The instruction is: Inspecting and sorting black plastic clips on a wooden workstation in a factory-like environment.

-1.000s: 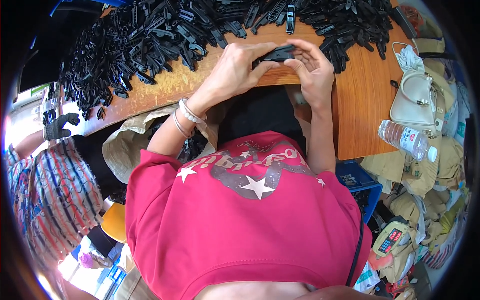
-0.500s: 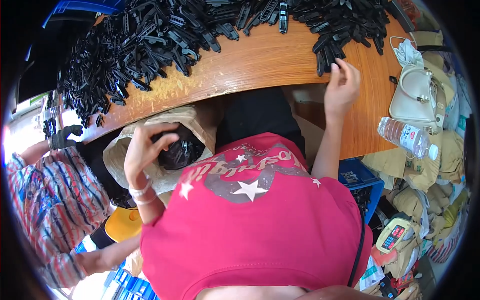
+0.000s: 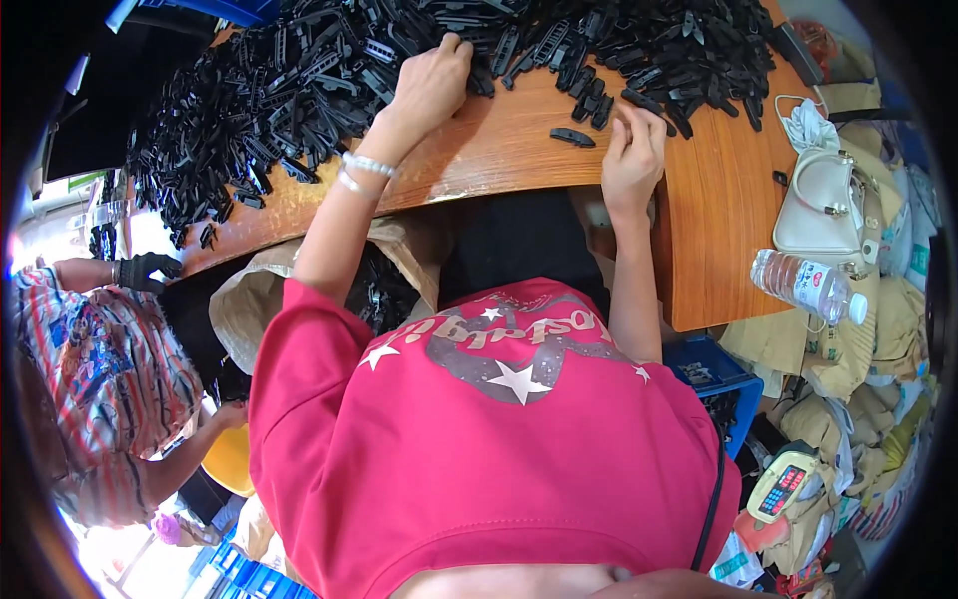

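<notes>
Wood-grain table [image 3: 519, 140]; slim black plastic pieces [image 3: 689, 62] heaped; left hand [image 3: 432, 88] curled, grip unclear; right hand [image 3: 636, 165] half-spread.

Bare wooden tabletop [image 3: 509, 150] runs open from twelve to two o'clock, interrupted near one by a loose black piece [image 3: 572, 137] and the right hand [image 3: 635, 165], with heaped black parts [image 3: 319, 95] blocking beyond, ten to two.

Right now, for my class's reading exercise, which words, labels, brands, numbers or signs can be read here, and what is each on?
I'll place each text without copying its wording.
Pink-red shirt: large pale lettering across the printed design, partly readable, bent by folds.
Clear bottle: printed label, its small print too small to read.
Pale keypad device: red and blue panel markings, too small to read.
</notes>
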The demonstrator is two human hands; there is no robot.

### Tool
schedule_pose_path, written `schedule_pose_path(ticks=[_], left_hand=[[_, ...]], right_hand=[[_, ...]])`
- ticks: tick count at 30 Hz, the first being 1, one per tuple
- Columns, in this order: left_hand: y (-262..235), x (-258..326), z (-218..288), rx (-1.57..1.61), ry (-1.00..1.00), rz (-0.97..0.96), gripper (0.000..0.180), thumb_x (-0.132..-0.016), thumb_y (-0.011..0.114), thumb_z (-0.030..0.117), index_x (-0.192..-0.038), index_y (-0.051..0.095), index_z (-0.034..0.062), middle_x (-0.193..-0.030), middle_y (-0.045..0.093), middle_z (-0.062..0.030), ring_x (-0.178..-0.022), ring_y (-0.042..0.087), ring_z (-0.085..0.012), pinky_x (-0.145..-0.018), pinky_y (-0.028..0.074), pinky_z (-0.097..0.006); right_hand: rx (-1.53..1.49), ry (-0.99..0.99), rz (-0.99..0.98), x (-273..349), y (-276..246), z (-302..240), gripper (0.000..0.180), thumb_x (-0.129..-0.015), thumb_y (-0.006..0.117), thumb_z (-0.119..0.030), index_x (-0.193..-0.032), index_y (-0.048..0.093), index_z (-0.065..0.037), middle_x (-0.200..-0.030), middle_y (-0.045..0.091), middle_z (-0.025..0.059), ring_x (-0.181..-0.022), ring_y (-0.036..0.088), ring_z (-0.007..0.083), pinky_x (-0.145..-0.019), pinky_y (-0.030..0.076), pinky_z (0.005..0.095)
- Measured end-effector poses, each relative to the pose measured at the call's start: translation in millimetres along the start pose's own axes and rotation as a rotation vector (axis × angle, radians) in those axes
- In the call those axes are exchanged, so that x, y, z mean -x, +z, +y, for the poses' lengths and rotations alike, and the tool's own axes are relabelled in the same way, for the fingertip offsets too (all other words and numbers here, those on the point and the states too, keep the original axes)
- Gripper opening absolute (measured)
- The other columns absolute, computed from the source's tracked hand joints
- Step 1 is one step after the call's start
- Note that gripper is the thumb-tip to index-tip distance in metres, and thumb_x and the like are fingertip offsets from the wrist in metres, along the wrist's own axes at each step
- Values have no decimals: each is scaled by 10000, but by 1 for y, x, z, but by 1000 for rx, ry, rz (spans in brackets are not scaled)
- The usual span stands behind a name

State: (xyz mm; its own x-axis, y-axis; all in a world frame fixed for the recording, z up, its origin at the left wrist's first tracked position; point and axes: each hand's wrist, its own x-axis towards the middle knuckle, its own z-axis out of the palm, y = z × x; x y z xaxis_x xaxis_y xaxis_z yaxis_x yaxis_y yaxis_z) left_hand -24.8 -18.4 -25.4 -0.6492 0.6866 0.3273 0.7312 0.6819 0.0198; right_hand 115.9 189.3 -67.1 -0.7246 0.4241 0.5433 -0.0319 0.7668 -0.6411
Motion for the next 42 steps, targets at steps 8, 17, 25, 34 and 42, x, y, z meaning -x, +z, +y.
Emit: schedule_pose_path(ticks=[8,17,25,34,42], left_hand=[[10,-8,2,93,64,198,81,-733,571,47,-813,570,35,-890,528,-90,-774,578,-254,-593,497,-335],[-23,25,51,1614,-542,-190,157,-910,518,115,-936,509,-40,-840,633,-132,-645,615,-163,-579,519,-262],[-43,32,66,1709,-646,-241,258,-914,523,169,-1023,597,-53,-747,622,-86,-572,581,-117,-530,483,-221],[-53,36,74,1003,-286,-115,316,-801,661,176,-1057,618,-4,-653,617,-122,-479,504,-100,-467,421,-250],[-52,43,78,985,-247,-126,334,-782,679,156,-1059,606,-16,-743,648,-144,-471,517,-125,-466,430,-264]], right_hand=[[58,-54,-288,16,3,-25,259,-687,731,-154,-899,635,-39,-848,530,90,-772,565,287,-648,458,386],[-650,318,-263,-5,-5,-44,204,-788,665,-33,-964,585,28,-788,625,61,-695,592,87,-627,467,207],[-1030,486,-411,-13,-22,-68,177,-805,624,31,-977,591,52,-876,642,100,-727,632,126,-685,511,207],[-984,363,-272,4,-10,-68,228,-788,631,53,-1009,574,68,-947,611,76,-818,630,147,-740,504,218],[-923,339,-315,0,-18,-63,219,-795,630,31,-1009,593,57,-940,613,77,-762,609,104,-695,483,197]])
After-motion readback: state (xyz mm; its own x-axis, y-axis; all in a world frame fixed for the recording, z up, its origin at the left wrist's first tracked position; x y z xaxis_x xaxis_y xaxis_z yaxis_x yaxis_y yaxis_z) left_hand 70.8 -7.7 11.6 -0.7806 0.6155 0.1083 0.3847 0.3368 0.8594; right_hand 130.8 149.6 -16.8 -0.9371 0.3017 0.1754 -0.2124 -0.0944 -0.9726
